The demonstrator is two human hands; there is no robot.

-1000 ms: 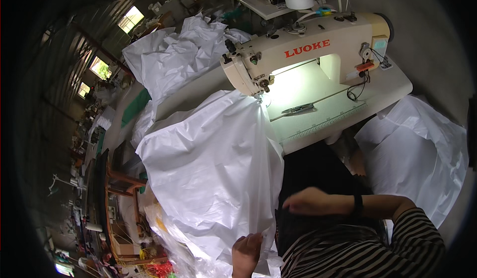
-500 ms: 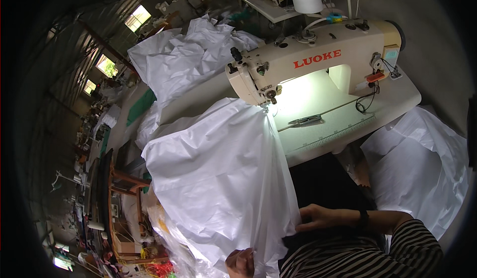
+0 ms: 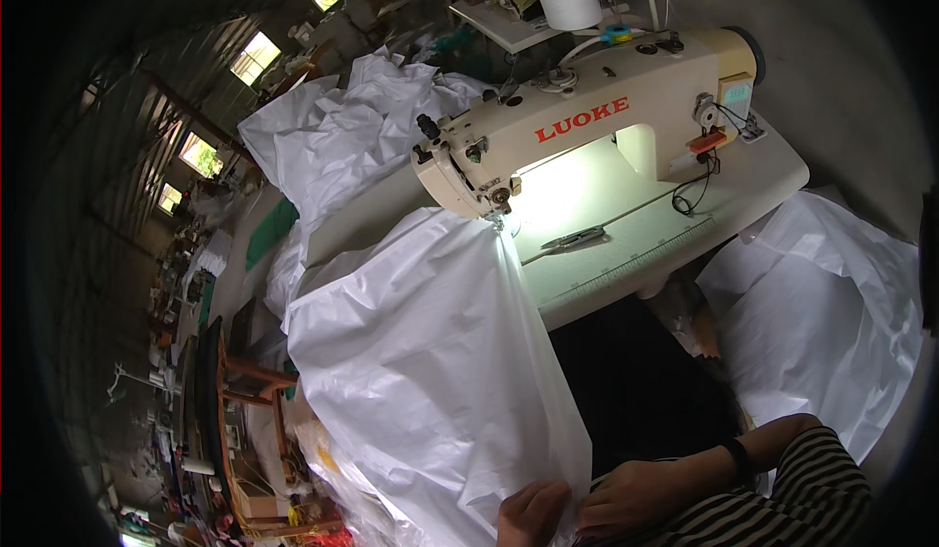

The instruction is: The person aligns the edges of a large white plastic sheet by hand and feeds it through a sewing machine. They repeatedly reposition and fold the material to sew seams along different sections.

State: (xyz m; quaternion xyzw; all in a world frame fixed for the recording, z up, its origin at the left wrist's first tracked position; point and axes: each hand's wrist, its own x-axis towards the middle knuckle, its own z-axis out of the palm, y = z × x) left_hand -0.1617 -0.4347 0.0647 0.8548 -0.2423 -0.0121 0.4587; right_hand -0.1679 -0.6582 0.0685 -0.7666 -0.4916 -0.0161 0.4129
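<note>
Both hands pinch the near end of the white woven sheet [image 3: 430,371], left hand [image 3: 533,513] and right hand [image 3: 636,496] side by side, while its long axis runs far-right up to the sewing machine's [image 3: 587,127] needle.

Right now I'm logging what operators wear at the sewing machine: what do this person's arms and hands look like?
Both hands are bare, with no gloves. The right hand has a dark band at the wrist and a black-and-white striped sleeve further up the arm. Only the left hand's knuckles show.
</note>
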